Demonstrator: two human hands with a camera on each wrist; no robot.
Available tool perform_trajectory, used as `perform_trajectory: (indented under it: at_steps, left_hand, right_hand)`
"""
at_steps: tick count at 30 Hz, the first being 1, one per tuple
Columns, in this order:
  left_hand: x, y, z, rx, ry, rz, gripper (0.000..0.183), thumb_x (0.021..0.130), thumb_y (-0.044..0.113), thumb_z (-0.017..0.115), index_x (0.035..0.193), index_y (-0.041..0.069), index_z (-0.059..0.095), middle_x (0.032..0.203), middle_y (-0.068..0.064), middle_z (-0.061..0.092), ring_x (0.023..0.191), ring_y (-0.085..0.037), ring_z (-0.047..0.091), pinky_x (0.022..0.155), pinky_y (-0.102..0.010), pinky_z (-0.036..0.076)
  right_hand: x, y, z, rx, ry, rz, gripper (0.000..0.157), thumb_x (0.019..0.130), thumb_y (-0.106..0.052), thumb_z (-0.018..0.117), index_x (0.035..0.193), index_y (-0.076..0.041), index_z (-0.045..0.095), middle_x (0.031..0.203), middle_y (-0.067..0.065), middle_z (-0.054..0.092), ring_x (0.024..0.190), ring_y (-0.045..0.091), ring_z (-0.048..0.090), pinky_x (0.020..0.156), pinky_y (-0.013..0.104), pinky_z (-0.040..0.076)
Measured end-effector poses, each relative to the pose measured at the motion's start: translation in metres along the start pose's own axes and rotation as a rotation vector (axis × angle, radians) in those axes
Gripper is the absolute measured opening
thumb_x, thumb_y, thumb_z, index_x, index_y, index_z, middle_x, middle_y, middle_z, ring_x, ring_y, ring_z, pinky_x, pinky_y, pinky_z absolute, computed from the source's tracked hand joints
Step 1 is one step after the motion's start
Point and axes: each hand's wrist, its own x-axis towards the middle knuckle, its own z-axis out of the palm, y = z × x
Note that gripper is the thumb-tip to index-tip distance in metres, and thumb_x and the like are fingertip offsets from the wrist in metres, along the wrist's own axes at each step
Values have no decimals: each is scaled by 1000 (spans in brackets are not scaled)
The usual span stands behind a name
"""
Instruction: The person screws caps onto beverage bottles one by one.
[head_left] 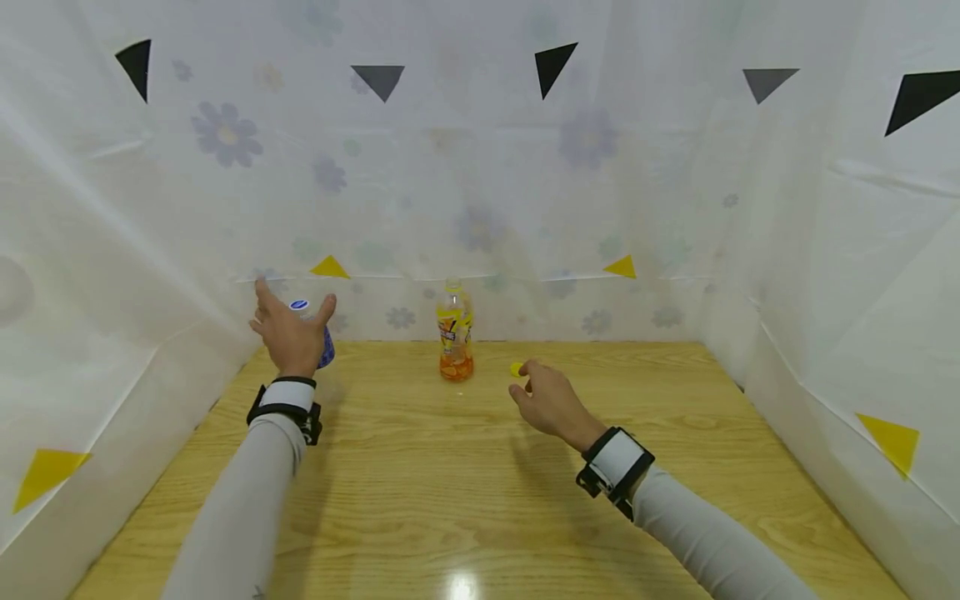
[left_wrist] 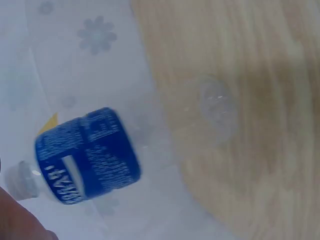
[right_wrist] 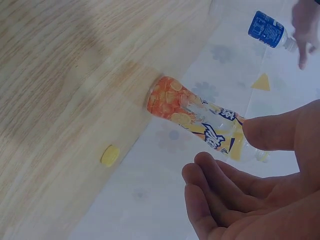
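Note:
A clear plastic bottle with a blue label [left_wrist: 87,155] and a pale cap [left_wrist: 21,181] stands at the back left of the table. My left hand [head_left: 294,333] is right in front of it, thumb and fingers spread, hiding much of it in the head view. At the back middle stands a second clear bottle [head_left: 455,329] with an orange-and-yellow fruit label and a bare neck. Just right of that bottle lies a yellow bottle cap [right_wrist: 110,155]. Close over the cap, my right hand [head_left: 551,404] has loosely bent fingers and a thumb apart, with nothing between them.
The wooden table [head_left: 420,467] is enclosed at the back and sides by pale flower-printed sheeting [head_left: 480,167]. Black, grey and yellow triangles mark the sheeting. Each wrist wears a strapped-on band with a camera.

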Motion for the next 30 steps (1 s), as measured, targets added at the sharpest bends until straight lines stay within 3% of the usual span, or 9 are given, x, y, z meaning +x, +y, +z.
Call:
perform_trajectory:
  at_steps: [3,6,10,15,19,24,30]
  left_hand:
    - [10,28,0,-9,52,140,90,93,48,69,161,19,19,162,-20,32,151,-44,27,126,-54,7]
    - [11,56,9,-29,80,281,74,97,41,66,157,14,31,156,-20,42,137,-45,48,127,-48,5]
    - [-1,86,30,-47,-35,347,70,98,39,65,155,11,36,156,-18,44,133,-46,52,126,-52,13]
    - [-29,100,67,3,-294,278,85,95,46,69,159,9,27,160,-19,37,143,-42,41,119,-58,29]
    - [-52,99,96,64,-427,182,97,90,48,74,161,10,20,153,-27,40,136,-49,43,112,-62,35]
    - [-71,94,126,131,-504,73,107,86,52,77,163,13,14,146,-35,41,130,-56,45,108,-65,38]
    - [-81,94,138,145,-494,-12,109,84,50,80,164,17,13,150,-40,37,136,-59,39,112,-67,33]
  right_hand:
    - [1,-1,1,0,-2,9,38,104,-23,57,131,3,57,106,20,68,90,30,67,70,40,55]
    - [1,-2,2,0,-8,18,38,104,-24,57,131,2,57,106,19,68,88,28,67,68,39,54]
    - [2,-2,3,8,-18,26,39,104,-24,57,132,2,57,107,18,67,89,28,67,68,38,54]
    - [3,-3,5,8,-32,28,39,104,-24,57,133,2,57,108,18,68,91,29,67,70,39,55]
    - [3,-3,6,-1,-33,24,37,104,-22,58,130,4,58,105,18,69,88,28,68,69,40,55]
    - [3,-2,7,-8,-25,33,36,103,-21,58,128,4,59,103,18,69,85,27,68,68,39,55]
    - [3,-2,10,4,-27,27,36,103,-22,59,129,4,59,103,18,69,85,27,68,68,39,56]
